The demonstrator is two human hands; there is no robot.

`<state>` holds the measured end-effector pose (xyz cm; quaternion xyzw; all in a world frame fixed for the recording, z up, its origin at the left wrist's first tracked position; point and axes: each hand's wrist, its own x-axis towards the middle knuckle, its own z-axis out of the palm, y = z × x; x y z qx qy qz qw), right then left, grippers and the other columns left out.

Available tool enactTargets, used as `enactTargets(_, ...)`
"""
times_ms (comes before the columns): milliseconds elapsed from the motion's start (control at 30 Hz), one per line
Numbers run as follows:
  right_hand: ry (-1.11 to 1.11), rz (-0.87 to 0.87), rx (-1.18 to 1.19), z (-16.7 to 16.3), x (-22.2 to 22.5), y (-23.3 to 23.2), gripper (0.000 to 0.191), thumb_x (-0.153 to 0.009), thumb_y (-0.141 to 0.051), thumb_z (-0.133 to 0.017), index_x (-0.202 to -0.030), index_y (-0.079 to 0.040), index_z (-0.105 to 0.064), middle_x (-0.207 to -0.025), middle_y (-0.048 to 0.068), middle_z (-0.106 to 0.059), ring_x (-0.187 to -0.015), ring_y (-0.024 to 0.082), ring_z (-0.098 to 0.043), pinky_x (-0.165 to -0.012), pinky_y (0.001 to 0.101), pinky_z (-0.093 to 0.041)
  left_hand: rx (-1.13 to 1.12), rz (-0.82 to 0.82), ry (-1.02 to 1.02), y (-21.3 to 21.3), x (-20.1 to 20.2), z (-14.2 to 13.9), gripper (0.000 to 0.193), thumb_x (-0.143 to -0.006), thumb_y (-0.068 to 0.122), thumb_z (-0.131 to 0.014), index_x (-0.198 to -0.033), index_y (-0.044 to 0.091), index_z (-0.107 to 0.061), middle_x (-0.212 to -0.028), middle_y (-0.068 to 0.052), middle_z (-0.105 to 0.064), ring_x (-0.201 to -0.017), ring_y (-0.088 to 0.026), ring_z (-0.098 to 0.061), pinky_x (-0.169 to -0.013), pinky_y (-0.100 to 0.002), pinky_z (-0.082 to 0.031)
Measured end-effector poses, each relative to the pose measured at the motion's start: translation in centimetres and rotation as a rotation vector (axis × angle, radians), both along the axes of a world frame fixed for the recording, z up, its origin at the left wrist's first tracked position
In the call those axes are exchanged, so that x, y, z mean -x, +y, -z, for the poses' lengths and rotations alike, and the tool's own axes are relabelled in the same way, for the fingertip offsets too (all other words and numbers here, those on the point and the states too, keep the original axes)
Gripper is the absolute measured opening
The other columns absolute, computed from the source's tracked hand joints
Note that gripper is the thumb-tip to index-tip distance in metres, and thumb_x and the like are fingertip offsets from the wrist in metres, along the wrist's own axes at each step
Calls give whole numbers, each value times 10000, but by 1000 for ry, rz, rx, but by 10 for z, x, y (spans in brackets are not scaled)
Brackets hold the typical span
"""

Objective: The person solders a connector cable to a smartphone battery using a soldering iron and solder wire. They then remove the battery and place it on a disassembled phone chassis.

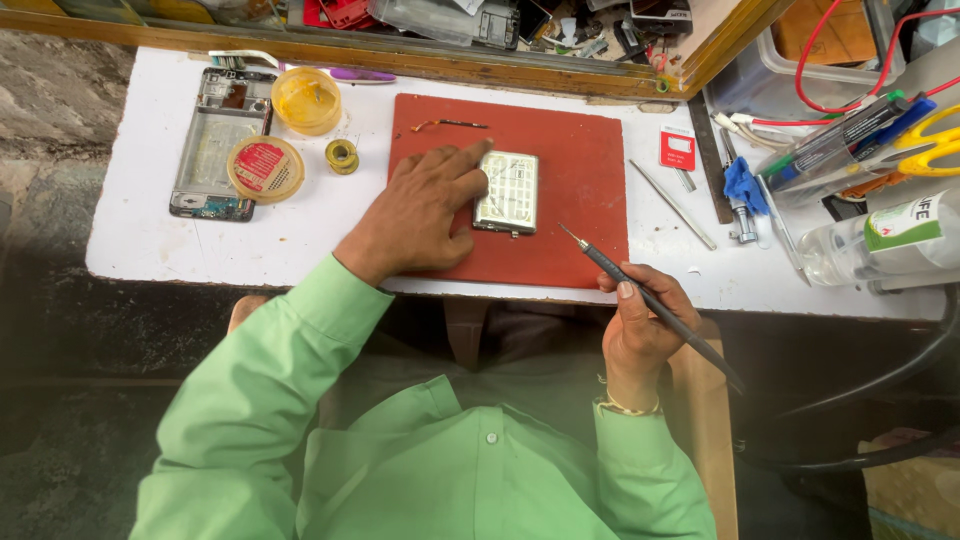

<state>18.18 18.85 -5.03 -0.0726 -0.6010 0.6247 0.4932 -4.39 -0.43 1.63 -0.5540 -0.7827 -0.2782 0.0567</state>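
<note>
While the left hand (420, 212) is lying flat on the red mat (580, 250), its fingers (468, 160) are spreading apart and pressing against the left edge of a small silvery shielded board (507, 192), pinning it near the mat's middle. Right hand (640, 335) is hanging just off the worktop (300, 235) front edge, fingers closed around a slim dark pointed tool (650, 300), tip aiming up-left toward the board but sitting apart from it, above the mat's lower part. Judging by this, the steadying step is in hand; the next move seems to call for bringing the fine tip across to the board's lower edge with a light, controlled touch while the other hand is keeping the piece from sliding. Containers: a yellow round tub (306, 100) is standing open at the worktop's back left, contents too hazy to tell; a round tin with a red lid (265, 169) is sitting closed partly over a stripped phone frame (218, 140); a small solder spool (342, 155) is resting beside it. A clear plastic bottle (880, 240) is lying on its side at the right, near yellow-handled scissors (935, 145).
</note>
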Motion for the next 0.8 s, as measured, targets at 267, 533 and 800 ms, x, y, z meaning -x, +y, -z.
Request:
enactTargets(267, 11, -5, 12, 0, 0, 1, 156, -956, 22, -682, -1097, 89, -672, -958, 179, -718, -859, 234, -722, -836, 355, -630, -6, 184, 27, 2, 20, 6, 533, -811, 228, -708, -1269, 17, -535, -1438, -221, -533, -1291, -395, -521, -1158, -526, -347)
enactTargets(533, 34, -38, 65, -1, -1, 2, 167, -951, 36, -670, -1105, 97, -677, -937, 181, -716, -854, 240, -711, -840, 361, -612, -185, 84, -157, 17, 20, -5, 229, -1041, 181, -549, -1242, 73, -576, -1049, -214, -706, -959, -420, -658, -810, -515, -507)
enactTargets(800, 33, -31, 75, 0, -1, 2, 172, -944, 39, -669, -1105, 99, -677, -937, 184, -715, -855, 245, -713, -838, 364, -612, -309, -103, -352, 47, 24, -10, 176, -1073, 170, -513, -1131, 15, -573, -790, -187, -698, -768, -405, -680, -715, -521, -490)
